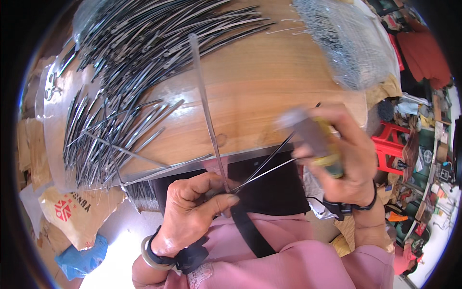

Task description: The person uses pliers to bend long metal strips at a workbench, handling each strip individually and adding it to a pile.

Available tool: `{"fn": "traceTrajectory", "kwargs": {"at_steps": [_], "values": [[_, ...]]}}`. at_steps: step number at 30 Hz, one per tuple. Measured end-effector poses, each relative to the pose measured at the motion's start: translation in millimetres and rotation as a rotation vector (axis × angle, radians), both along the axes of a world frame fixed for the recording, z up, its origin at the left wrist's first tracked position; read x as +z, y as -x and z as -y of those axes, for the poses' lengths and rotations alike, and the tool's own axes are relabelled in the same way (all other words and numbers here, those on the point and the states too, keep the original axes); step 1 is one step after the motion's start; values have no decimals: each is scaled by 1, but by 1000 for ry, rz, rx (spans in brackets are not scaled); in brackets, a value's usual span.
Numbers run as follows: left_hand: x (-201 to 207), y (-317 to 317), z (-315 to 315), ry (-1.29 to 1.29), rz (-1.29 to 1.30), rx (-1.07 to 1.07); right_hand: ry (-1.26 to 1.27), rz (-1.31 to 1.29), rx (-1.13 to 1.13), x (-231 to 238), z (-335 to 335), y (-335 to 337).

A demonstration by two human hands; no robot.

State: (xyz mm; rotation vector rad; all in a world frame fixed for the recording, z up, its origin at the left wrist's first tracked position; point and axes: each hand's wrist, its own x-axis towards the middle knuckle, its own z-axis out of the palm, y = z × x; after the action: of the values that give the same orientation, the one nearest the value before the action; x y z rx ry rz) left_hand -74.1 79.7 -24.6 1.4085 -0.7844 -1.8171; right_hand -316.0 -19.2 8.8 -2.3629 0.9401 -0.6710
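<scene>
Left hand [192, 200] pinched on dark strip [274, 152] end, above pink lap [298, 250]; right hand [353, 151] wrapped round blurred yellow tool [328, 156]. Strip likely light, springy, slick: hold near end, 2-digit pinch.

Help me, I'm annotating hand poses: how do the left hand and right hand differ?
The left hand pinches a long pale strip; the right hand wraps around a blurred, partly yellow tool. The left hand sits lower in view, the right hand higher. The left hand wears a pale wrist bangle; none shows on the right hand. Both hands wear a black wrist strap.
</scene>
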Motion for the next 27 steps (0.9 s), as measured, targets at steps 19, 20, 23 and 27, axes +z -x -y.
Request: {"fn": "traceTrajectory", "kwargs": {"at_steps": [19, 20, 23, 27], "values": [[5, -18, 25, 12, -130, -70, 93, -87, 156, -14, 0, -6], [10, -13, 25, -49, -152, -28, 114, -75, 168, -14, -2, -7], [22, 2, 39, -144, -176, -114, 124, -68, 203, -11, -5, -10], [0, 7, 25, -107, -382, -154, 131, -46, 228, -9, -11, -12]]}}
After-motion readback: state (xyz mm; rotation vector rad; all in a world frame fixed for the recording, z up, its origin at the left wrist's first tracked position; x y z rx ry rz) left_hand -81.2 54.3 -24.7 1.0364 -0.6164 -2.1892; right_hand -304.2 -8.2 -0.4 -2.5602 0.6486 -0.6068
